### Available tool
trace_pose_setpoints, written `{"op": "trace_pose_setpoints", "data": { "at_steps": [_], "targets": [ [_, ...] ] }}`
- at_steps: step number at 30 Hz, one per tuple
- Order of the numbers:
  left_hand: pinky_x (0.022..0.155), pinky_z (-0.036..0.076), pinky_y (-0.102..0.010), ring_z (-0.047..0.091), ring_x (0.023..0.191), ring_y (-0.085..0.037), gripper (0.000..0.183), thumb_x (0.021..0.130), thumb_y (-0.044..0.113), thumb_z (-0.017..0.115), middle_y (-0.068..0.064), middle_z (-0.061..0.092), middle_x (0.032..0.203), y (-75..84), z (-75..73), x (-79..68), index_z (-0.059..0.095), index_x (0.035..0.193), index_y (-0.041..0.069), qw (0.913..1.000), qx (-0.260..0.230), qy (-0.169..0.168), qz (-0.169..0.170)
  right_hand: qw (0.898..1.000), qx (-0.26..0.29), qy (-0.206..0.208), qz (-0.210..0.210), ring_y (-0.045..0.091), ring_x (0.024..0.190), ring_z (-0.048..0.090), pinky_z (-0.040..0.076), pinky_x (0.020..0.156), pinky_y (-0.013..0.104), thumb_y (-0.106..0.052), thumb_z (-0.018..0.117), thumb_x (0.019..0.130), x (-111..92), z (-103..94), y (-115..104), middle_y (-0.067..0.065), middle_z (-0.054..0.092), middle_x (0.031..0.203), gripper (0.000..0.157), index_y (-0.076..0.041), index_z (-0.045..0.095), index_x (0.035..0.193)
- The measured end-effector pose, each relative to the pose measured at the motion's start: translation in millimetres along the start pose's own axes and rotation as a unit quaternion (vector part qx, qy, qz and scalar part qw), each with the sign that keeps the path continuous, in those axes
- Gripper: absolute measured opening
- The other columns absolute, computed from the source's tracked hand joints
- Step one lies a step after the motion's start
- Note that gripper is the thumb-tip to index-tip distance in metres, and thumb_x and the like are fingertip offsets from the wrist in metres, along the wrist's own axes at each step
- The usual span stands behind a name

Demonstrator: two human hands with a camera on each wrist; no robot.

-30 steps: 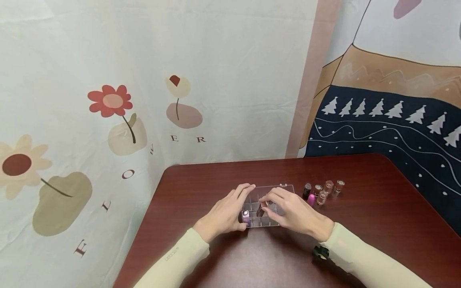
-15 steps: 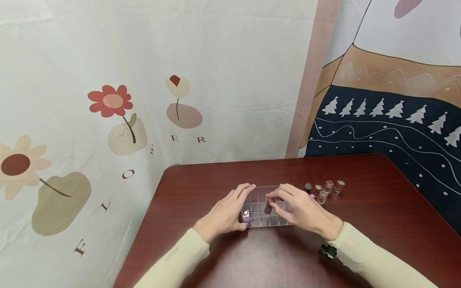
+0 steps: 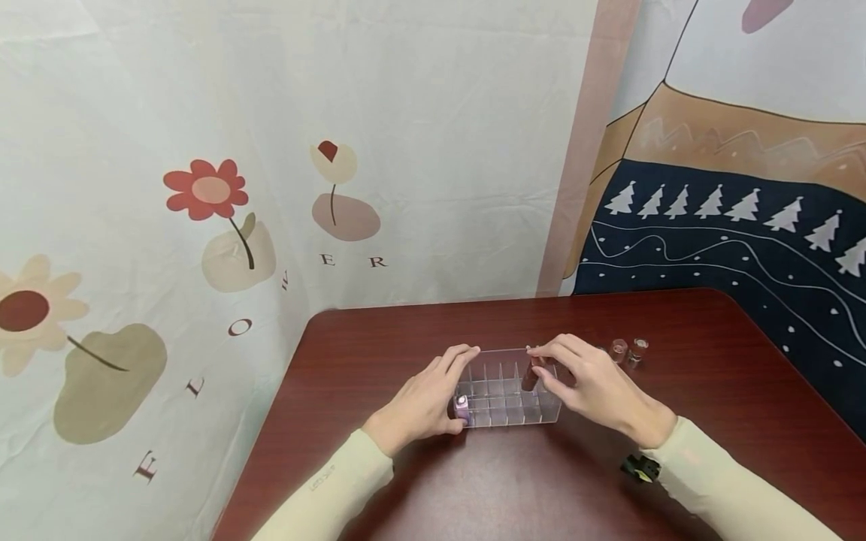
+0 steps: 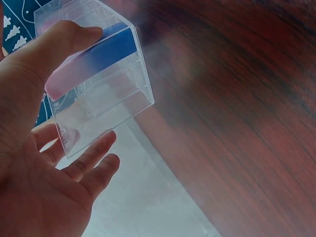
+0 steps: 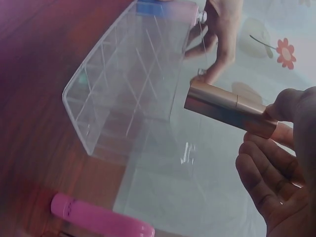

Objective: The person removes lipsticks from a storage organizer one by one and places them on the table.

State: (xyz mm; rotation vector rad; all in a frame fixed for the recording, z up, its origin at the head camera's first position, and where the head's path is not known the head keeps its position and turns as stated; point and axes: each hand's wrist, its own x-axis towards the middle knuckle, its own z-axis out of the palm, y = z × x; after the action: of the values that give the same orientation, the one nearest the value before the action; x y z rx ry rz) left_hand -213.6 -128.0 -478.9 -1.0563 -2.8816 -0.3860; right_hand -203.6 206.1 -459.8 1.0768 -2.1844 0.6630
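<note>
A clear plastic organizer [image 3: 514,415] with rows of small compartments stands on the table. My left hand [image 3: 416,400] holds its left end, thumb at the front and fingers reaching to the back. In the left compartment nearest me sits a bottle [image 3: 462,410] that fades from pink to blue, its white top upward; in the left wrist view my thumb lies across this bottle [image 4: 94,61]. My right hand [image 3: 605,391] pinches a shiny copper lipstick tube [image 5: 229,109] by one end, over the organizer's back right compartments.
Behind my right hand, two small clear-topped containers [image 3: 637,347] stand on the table [image 3: 379,338]. A bright pink tube [image 5: 101,216] lies near the organizer in the right wrist view. Patterned cloth [image 3: 433,188] hangs beyond the table's far edge.
My right hand has moved right along the organizer with the lipstick tube, now covering several small containers seen before on the table. The left hand and the organizer have stayed in place.
</note>
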Motion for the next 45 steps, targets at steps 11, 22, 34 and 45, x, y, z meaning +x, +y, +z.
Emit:
{"op": "trace_pose_setpoints", "data": {
  "at_steps": [11,22,34,45],
  "targets": [
    [0.09,0.072,-0.045,0.065,0.145,-0.032,0.132,0.078,0.026,0.11,-0.004,0.041,0.182,-0.8,3.0,-0.3,0.03,0.183,0.018,1.0,-0.004,0.0,-0.001,1.0,-0.005,0.023,0.011,0.004,0.087,0.066,0.054,0.069,0.008,-0.008,0.092,0.094,-6.6,-18.5,12.9,0.002,0.081,0.116,0.031,-0.008,0.084,0.124],
    [0.089,0.073,-0.044,0.065,0.144,-0.03,0.133,0.078,0.026,0.11,-0.004,0.04,0.182,-2.1,5.1,-1.9,0.029,0.183,0.018,1.0,-0.005,0.003,-0.001,0.998,-0.037,0.035,0.043,0.012,0.09,0.074,0.064,0.081,0.014,0.0,0.095,0.085,-12.3,-42.9,25.1,0.002,0.082,0.115,0.042,-0.01,0.085,0.124],
    [0.089,0.072,-0.044,0.064,0.147,-0.03,0.134,0.078,0.026,0.11,-0.003,0.039,0.183,-2.0,5.1,-2.0,0.028,0.183,0.019,1.0,-0.005,-0.001,-0.005,0.993,-0.085,0.055,0.069,0.01,0.086,0.065,0.056,0.081,0.007,-0.008,0.092,0.091,-24.1,-67.5,41.4,0.005,0.082,0.11,0.031,-0.006,0.085,0.122],
    [0.091,0.072,-0.044,0.064,0.147,-0.031,0.133,0.078,0.025,0.11,-0.004,0.039,0.183,-1.7,4.5,0.4,0.028,0.183,0.019,1.0,-0.008,-0.002,-0.005,0.987,-0.118,0.071,0.089,0.014,0.085,0.065,0.051,0.082,0.006,0.0,0.093,0.079,-39.9,-83.7,56.3,0.007,0.083,0.107,0.044,-0.005,0.085,0.122]
  ]
}}
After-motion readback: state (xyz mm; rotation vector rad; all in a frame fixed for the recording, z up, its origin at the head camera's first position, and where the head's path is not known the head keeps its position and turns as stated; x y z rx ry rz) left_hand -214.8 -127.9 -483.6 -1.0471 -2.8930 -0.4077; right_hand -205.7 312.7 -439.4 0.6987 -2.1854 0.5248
